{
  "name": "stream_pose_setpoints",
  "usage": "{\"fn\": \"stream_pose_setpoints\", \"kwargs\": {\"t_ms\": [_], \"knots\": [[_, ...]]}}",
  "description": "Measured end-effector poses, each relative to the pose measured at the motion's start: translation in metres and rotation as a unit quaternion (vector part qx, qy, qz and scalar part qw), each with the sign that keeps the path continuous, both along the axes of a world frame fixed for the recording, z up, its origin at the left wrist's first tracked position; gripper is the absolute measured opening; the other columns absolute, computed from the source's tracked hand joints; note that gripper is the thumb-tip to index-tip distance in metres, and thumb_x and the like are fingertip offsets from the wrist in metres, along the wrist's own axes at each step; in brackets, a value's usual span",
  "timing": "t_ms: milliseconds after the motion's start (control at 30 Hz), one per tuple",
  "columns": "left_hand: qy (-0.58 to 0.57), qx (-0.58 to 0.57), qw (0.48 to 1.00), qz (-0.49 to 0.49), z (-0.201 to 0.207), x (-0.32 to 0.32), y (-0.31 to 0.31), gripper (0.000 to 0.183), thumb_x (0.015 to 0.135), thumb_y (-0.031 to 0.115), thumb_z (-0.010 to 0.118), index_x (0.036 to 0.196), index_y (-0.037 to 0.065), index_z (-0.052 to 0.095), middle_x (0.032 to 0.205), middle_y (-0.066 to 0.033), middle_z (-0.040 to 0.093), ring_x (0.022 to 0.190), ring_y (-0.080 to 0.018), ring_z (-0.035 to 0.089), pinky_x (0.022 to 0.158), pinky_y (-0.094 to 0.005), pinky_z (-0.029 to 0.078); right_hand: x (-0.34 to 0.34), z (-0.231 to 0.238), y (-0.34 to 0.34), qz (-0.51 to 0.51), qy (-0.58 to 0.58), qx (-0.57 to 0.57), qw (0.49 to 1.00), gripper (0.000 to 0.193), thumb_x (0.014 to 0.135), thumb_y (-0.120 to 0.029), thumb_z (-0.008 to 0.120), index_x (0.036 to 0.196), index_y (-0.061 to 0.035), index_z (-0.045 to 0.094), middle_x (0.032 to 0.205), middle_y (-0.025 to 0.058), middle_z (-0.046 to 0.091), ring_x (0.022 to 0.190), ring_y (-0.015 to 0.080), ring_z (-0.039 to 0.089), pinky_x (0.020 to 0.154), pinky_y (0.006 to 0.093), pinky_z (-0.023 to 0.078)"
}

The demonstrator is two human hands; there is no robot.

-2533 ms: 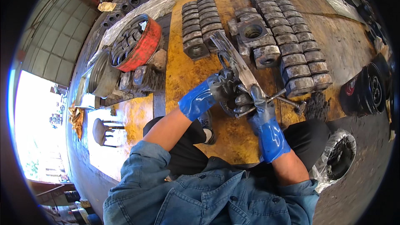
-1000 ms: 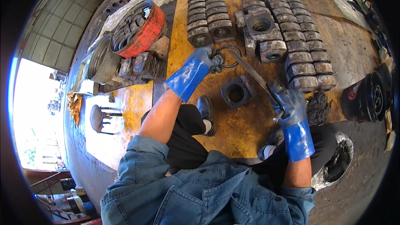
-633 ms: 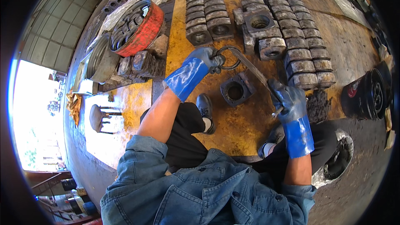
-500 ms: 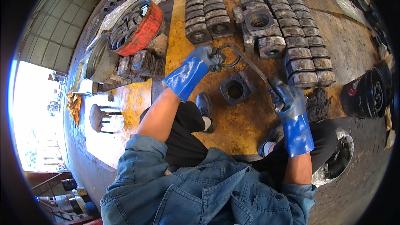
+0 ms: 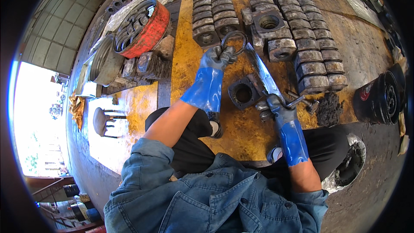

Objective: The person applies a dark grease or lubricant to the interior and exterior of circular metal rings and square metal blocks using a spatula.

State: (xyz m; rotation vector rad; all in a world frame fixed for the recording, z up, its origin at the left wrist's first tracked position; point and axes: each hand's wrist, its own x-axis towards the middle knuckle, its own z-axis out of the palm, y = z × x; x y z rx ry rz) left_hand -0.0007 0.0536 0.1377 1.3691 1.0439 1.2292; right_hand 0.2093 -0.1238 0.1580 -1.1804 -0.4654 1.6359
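Observation:
My left hand, in a grey-and-blue rubber glove, is closed on a dark metal ring, which stands up over the yellow floor sheet. The gloved right hand is wrapped around the lower end of a long flat metal tool that looks like a file. Its shiny blade slants up and left, and its tip is close to the ring's right side; whether they touch I cannot tell. Below and between my hands lies a square metal block with a round bore.
Rows of stacked metal blocks stand ahead on the right, with a shorter stack ahead. To the left are a red drum holding dark rings and a small stool. A black bucket and metal rods are at right.
My left hand has turned and raised the ring slightly. The right hand has moved down and left, and the flat tool's tip has come off the ring, its shiny face now showing.

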Motion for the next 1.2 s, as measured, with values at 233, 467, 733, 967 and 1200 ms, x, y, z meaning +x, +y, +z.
{"fn": "stream_pose_setpoints", "kwargs": {"t_ms": [233,467,733,967,1200], "knots": [[-0.143,0.036,0.989,0.031,-0.041,-0.017,0.018,0.012,0.09,0.003,0.064,0.1,-0.004,0.065,0.094,-0.0096,0.069,0.079,-0.0149,0.065,0.072,-0.0265,0.055,-0.029,0.027,-0.004,-0.002,0.099,-0.027,0.995,0.03,0.092,-0.009,0.055,0.117,0.008,0.056,0.083,0.018,0.068,0.059,0.0237,0.065,0.046,0.0335,0.055],[-0.122,-0.048,0.991,-0.013,-0.015,-0.003,0.012,0.027,0.084,-0.004,0.061,0.111,-0.011,0.06,0.104,-0.0206,0.065,0.079,-0.0144,0.06,0.068,-0.0236,0.051,-0.02,0.023,0.0,-0.06,0.142,-0.031,0.987,0.031,0.092,-0.013,0.054,0.116,0.0072,0.058,0.081,0.0166,0.068,0.054,0.0231,0.063,0.045,0.0323,0.054],[-0.377,-0.305,0.831,-0.273,-0.009,-0.024,0.048,0.048,0.077,-0.006,0.055,0.122,-0.017,0.045,0.113,-0.0304,0.056,0.077,-0.0206,0.06,0.06,-0.0254,0.052,0.059,0.045,0.002,-0.025,0.059,-0.064,0.996,0.033,0.091,-0.023,0.06,0.108,0.0061,0.064,0.071,0.0156,0.067,0.044,0.0206,0.056,0.038,0.0314,0.045],[-0.461,-0.399,0.683,-0.402,-0.016,-0.037,0.071,0.062,0.074,-0.006,0.049,0.131,-0.023,0.033,0.122,-0.0393,0.049,0.076,-0.0287,0.064,0.054,-0.0275,0.054,0.071,0.048,0.004,0.018,0.049,-0.112,0.992,0.04,0.092,-0.029,0.056,0.107,0.0063,0.064,0.061,0.0011,0.054,0.044,0.012,0.041,0.045,0.0316,0.038],[-0.408,-0.458,0.741,-0.273,-0.028,-0.042,0.068,0.056,0.078,0.002,0.051,0.13,-0.012,0.038,0.105,-0.0309,0.056,0.062,-0.017,0.05,0.042,-0.0222,0.043,0.07,0.039,0.005,0.007,0.117,-0.131,0.984,0.038,0.093,-0.03,0.054,0.105,0.0048,0.063,0.061,-0.0023,0.051,0.044,0.0087,0.038,0.046,0.0304,0.035]]}}
